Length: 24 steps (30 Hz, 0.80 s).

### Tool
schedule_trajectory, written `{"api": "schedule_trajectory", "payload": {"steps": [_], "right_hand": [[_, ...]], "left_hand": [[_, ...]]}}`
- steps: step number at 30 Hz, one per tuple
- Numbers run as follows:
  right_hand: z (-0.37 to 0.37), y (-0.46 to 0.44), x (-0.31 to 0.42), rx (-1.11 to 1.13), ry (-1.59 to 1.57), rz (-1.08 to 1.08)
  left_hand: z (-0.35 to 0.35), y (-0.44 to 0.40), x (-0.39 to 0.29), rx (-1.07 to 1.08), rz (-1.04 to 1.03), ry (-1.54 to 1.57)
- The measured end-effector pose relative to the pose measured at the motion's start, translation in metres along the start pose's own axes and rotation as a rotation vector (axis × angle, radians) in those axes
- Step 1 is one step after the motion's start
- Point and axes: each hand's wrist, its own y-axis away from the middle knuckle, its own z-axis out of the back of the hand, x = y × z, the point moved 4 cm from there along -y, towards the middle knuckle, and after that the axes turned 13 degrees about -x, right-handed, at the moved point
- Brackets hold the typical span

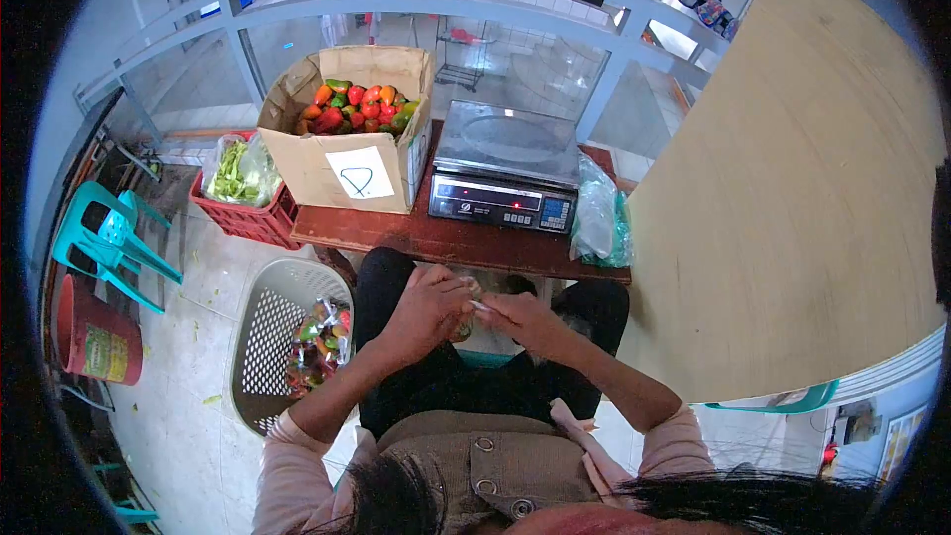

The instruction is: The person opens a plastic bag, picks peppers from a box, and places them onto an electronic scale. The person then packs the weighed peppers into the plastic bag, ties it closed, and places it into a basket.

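My left hand [433,305] and my right hand [520,317] meet above my lap, fingers closed near the neck of a small clear bag [462,329]. Its contents are mostly hidden behind the hands. A little white piece shows between the fingers of the right hand. Beyond them, on a red-brown bench [367,228], stand an open cardboard box [287,154] of red, orange and green peppers [362,111] and a digital scale [503,203] with a bare metal pan. Left of my legs, a pale perforated basket [260,322] holds several bagged peppers [319,342].
Plastic bags [597,218] lie right of the scale. A large tan board [792,208] fills the right side. At the left are a red crate [243,218] with bagged greens, a turquoise chair [114,233] and a red bucket [94,332]. A metal railing [426,2] runs behind the bench.
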Motion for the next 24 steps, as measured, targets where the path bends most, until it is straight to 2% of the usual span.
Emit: {"api": "schedule_trajectory", "payload": {"steps": [2, 5, 8, 11, 14, 17, 20, 23, 24], "right_hand": [[-0.008, 0.012, -0.001, 0.296, -0.735, -0.554], [-0.017, 0.033, 0.026, 0.267, -1.296, -0.73], [-0.012, 0.046, 0.032, 0.194, -1.223, -0.739], [0.026, 0.054, 0.028, 0.054, -0.707, -0.577], [0.07, 0.043, 0.063, -0.2, 0.077, 0.121], [0.108, 0.038, 0.082, -0.306, 0.338, 0.366], [0.123, 0.02, 0.079, -0.465, 0.556, 0.467], [0.115, -0.009, 0.071, -0.646, 0.36, 0.46], [0.101, -0.021, 0.053, -0.69, 0.366, 0.254]], "left_hand": [[0.01, -0.003, -0.01, -0.061, -0.135, -0.17], [0.025, -0.005, -0.009, -0.173, -0.213, -0.244], [0.031, -0.003, 0.007, -0.254, -0.266, -0.266], [0.031, 0.003, 0.014, -0.237, -0.233, -0.27], [0.037, 0.001, 0.0, -0.193, -0.207, -0.197], [0.066, -0.016, -0.044, -0.134, -0.175, 0.028], [0.083, -0.036, -0.075, -0.018, -0.204, 0.324], [0.084, -0.066, -0.089, 0.024, -0.194, 0.558], [0.083, -0.075, -0.085, -0.031, -0.103, 0.612]]}}
